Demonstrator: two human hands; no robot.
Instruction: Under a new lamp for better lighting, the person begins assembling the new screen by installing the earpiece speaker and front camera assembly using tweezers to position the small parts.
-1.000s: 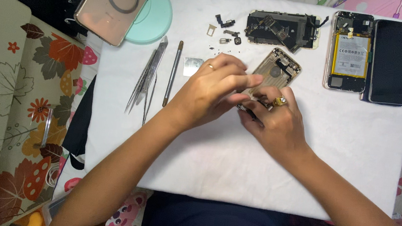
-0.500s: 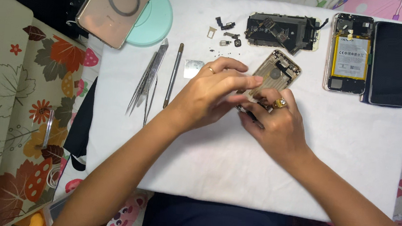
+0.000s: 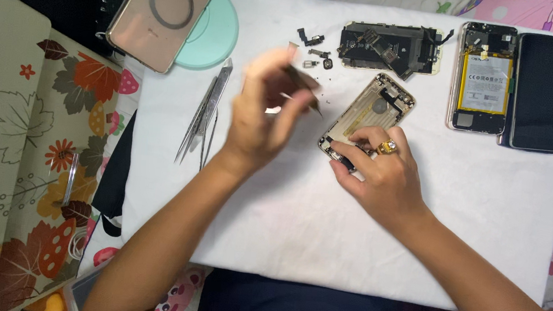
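While my right hand (image 3: pixel 382 176) presses the gold phone shell (image 3: pixel 370 114) flat, my left hand (image 3: pixel 268 111) pinches a thin strip (image 3: pixel 305 87); shell looks mostly stripped, removed parts (image 3: pixel 317 52) lie nearby

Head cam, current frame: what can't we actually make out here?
- Left hand: motion-blurred; the thin dark thing in its fingers cannot be identified.
- Gold phone housing: lower end covered by the right hand, so the contact there is hidden.
- Small loose parts on the white mat: too small to tell apart.
- Gold phone back at top left: upper end cut off by the frame edge.
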